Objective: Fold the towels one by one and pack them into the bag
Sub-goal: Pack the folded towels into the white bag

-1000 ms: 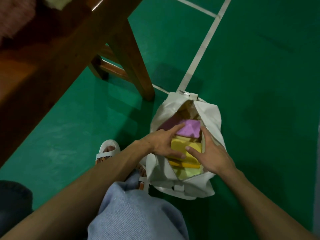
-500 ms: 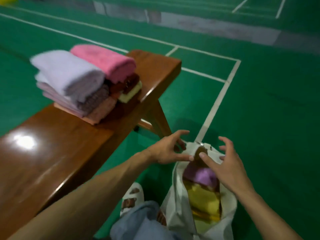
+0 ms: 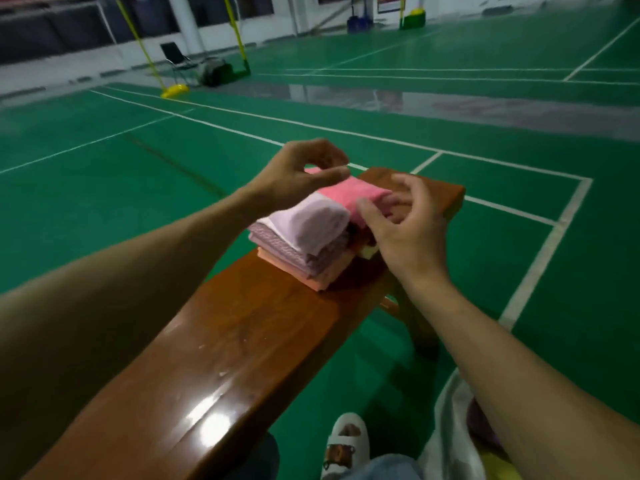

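Several folded towels [image 3: 304, 251] sit in a stack at the far end of the wooden bench [image 3: 259, 341]. A pale lilac towel [image 3: 311, 220] tops mauve and peach layers, and beside it a pink towel [image 3: 349, 192] lies over a dark brown towel [image 3: 358, 237] and a pale yellow towel [image 3: 370, 251]. Both hands are at the pink towel. The left hand [image 3: 298, 174] hovers just over its far side, fingers loosely curled with a clear gap between them and the thumb, holding nothing. The right hand [image 3: 412, 233] is at the towel's near right end, thumb against the edge and fingers bent in over the cloth; blur hides whether it actually has a grip. At the lower right, on the green court floor [image 3: 104, 140], a white bag [image 3: 446, 441] stands open beside the bench. It is mostly hidden by the right forearm, with a purple towel [image 3: 479, 422] and a bright yellow towel [image 3: 498, 462] showing inside. A white sandal [image 3: 346, 441] and a denim-clad knee [image 3: 381, 467] are just left of the bag.
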`<state>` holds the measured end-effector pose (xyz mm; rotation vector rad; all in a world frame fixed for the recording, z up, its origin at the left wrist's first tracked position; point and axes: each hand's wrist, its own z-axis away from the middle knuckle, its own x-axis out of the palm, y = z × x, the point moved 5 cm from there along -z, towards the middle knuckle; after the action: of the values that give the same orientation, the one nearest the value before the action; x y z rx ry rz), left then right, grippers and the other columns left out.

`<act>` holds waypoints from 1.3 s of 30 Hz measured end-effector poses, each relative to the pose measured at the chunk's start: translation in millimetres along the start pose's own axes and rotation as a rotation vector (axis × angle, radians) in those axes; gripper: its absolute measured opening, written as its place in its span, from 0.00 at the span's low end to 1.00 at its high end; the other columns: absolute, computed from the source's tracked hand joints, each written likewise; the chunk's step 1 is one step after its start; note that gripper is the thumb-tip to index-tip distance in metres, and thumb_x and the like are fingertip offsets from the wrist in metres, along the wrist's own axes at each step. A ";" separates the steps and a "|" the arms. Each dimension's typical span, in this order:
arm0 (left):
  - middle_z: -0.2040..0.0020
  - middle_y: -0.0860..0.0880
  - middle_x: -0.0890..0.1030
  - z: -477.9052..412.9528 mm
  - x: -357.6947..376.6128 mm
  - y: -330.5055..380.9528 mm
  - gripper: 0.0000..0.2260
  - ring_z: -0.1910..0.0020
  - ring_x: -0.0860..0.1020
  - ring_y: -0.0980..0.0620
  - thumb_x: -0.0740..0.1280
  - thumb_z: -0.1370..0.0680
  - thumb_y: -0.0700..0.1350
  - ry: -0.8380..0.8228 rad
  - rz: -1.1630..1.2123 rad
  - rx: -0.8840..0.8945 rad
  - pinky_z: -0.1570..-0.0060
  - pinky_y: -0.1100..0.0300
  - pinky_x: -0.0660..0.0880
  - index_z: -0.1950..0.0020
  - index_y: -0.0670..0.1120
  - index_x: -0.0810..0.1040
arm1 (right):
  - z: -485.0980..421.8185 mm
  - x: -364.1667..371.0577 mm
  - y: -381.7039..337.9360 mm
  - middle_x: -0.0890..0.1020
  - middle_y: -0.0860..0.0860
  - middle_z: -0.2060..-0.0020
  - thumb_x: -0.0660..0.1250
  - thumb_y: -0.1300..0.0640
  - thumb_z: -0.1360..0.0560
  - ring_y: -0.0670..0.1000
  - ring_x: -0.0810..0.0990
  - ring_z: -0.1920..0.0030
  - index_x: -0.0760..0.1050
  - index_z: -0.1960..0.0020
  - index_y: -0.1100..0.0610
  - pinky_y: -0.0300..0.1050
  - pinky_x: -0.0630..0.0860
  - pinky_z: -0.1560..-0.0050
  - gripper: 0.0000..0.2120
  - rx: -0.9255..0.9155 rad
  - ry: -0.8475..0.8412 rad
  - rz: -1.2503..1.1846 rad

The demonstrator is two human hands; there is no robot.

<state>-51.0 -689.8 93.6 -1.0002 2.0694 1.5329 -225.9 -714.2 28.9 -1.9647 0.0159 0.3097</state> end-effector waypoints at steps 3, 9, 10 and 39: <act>0.54 0.55 0.82 -2.6 -24.5 -39.0 0.05 0.52 0.77 0.58 0.72 0.26 0.46 0.062 -0.087 -0.059 0.46 0.61 0.74 0.51 0.47 0.82 | -12.6 44.4 -17.9 0.80 0.49 0.48 0.73 0.43 0.28 0.48 0.78 0.51 0.71 0.32 0.54 0.45 0.78 0.50 0.29 -0.078 -0.042 0.027; 0.43 0.48 0.79 4.6 -45.7 -114.6 0.07 0.42 0.76 0.52 0.73 0.27 0.51 0.120 -0.143 -0.140 0.37 0.50 0.72 0.50 0.55 0.82 | -19.8 102.4 -6.7 0.81 0.46 0.45 0.71 0.38 0.29 0.54 0.73 0.40 0.68 0.30 0.47 0.51 0.67 0.46 0.31 -0.095 -0.104 0.156; 0.41 0.48 0.79 5.1 -45.5 -126.0 0.07 0.41 0.76 0.52 0.72 0.26 0.49 0.131 -0.099 -0.181 0.37 0.50 0.72 0.49 0.55 0.82 | -17.9 108.0 -0.7 0.81 0.45 0.45 0.71 0.38 0.29 0.54 0.71 0.39 0.67 0.30 0.45 0.49 0.62 0.47 0.31 -0.093 -0.107 0.210; 0.37 0.51 0.77 101.4 6.6 -116.9 0.38 0.45 0.80 0.46 0.81 0.44 0.59 -0.386 0.673 -0.546 0.50 0.50 0.79 0.37 0.70 0.70 | 39.5 56.0 46.0 0.65 0.52 0.33 0.72 0.41 0.34 0.50 0.68 0.34 0.65 0.32 0.34 0.40 0.69 0.36 0.32 -0.005 -0.440 -0.132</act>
<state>18.4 -615.0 -22.9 -0.0807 1.8182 2.4763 -187.2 -689.9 -39.7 -1.8552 -0.3967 0.6474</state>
